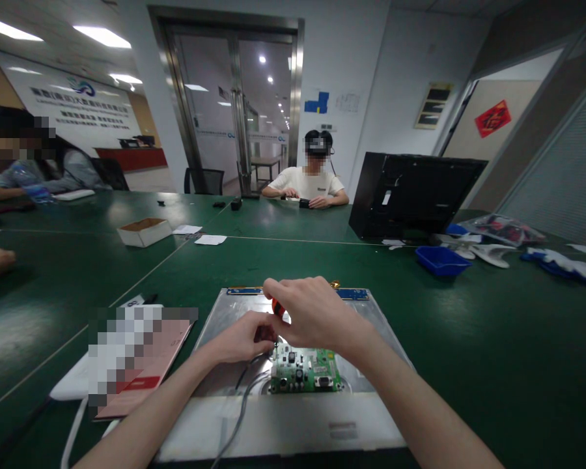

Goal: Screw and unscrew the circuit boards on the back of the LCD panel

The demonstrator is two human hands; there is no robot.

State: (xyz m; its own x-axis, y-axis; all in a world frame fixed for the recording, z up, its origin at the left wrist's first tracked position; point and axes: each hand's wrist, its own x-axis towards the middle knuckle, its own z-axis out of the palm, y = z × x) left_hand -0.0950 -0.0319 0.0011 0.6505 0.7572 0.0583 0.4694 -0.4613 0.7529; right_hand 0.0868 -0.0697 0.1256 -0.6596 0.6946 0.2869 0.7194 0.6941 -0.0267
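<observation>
In the head view, my right hand [317,312] is wrapped over the orange and black handle of a screwdriver [277,307], held upright. My left hand [247,337] is closed just below it, fingertips pinched at the upper left corner of a green circuit board [306,372]. What those fingertips hold is hidden. The board lies on the back of a flat metal display panel [209,417], which has a blue circuit strip [352,294] along its far edge. Dark and grey cables [244,407] run from the board's left side toward me.
To the left lie a pink booklet [176,339] and a white device with cables. An open white box [144,232] stands farther back. At right are a black monitor [415,195], a blue tray [442,259] and gloves [561,264]. Other people sit across and at left.
</observation>
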